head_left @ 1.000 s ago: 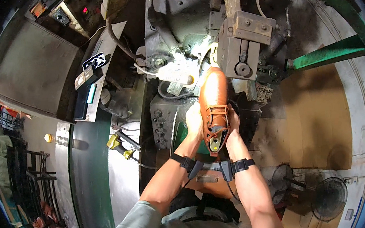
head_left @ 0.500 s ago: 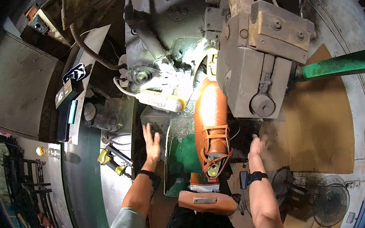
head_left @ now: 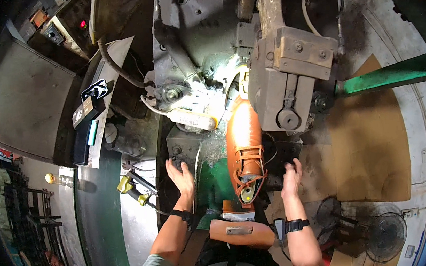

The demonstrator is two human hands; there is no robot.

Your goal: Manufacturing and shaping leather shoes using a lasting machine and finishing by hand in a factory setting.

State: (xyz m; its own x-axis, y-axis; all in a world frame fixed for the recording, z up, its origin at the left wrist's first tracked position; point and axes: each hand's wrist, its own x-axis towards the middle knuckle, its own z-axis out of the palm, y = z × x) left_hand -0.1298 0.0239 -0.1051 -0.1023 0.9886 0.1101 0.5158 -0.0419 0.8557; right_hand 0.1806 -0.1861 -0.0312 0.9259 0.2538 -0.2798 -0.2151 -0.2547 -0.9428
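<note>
An orange-brown lace-up shoe (head_left: 246, 134) sits on a last in the machine (head_left: 213, 29), toe pointing away from me and heel end toward me. Its toe is strongly lit. To the left of the shoe my left hand (head_left: 181, 176) is held palm inward, fingers spread, with nothing in it. My right hand (head_left: 292, 180) hovers at the shoe's right side, also apart from it, fingers extended and holding nothing. Both wrists wear dark bands. Close to my body lies a brown leather-like pad (head_left: 242, 234) with a metal plate, just below the shoe's heel.
A heavy metal machine head (head_left: 281, 98) overhangs the shoe's right side. Left of the toe is a white lamp (head_left: 192, 119). Farther left are a yellow-and-black air gun (head_left: 133, 191) and a shelf with a dark box (head_left: 82, 137). A fan (head_left: 386, 238) stands at right.
My hands have moved inward toward the shoe, the left shifting right and the right shifting left. The whole view has shifted slightly. The shoe stays in the machine.
</note>
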